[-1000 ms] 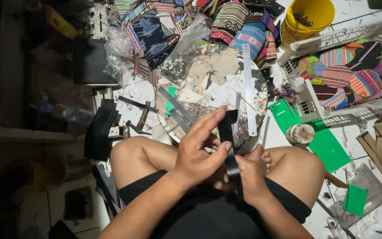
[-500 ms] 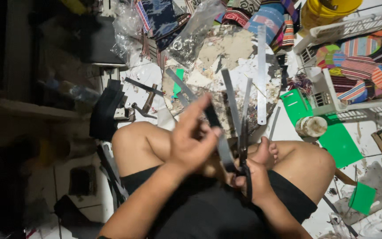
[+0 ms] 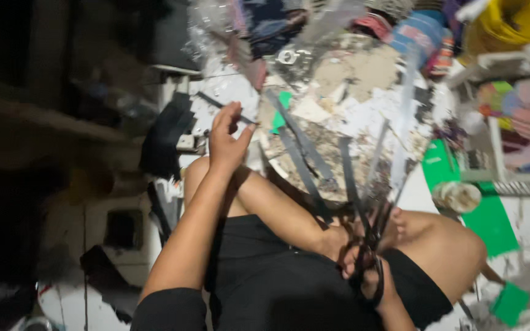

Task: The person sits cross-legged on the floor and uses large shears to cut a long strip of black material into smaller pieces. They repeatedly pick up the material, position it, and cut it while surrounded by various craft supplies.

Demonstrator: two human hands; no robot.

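Left hand (image 3: 227, 140) reaches forward, fingers loosely open, touching a thin dark strip (image 3: 219, 104) on the white floor (image 3: 412, 190). Right hand (image 3: 366, 273) grips black scissors (image 3: 369, 245) over the lap. Round board (image 3: 363, 116) with scraps ahead, green sheets (image 3: 492, 214) right; dim cluttered room.

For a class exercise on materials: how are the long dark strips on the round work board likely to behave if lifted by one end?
The dark strips look thin and narrow, so probably light and inclined to bend or droop. Several lie loose and crossing on the round board, so one might drag its neighbours. The right hand holds scissors, suggesting the material cuts easily.
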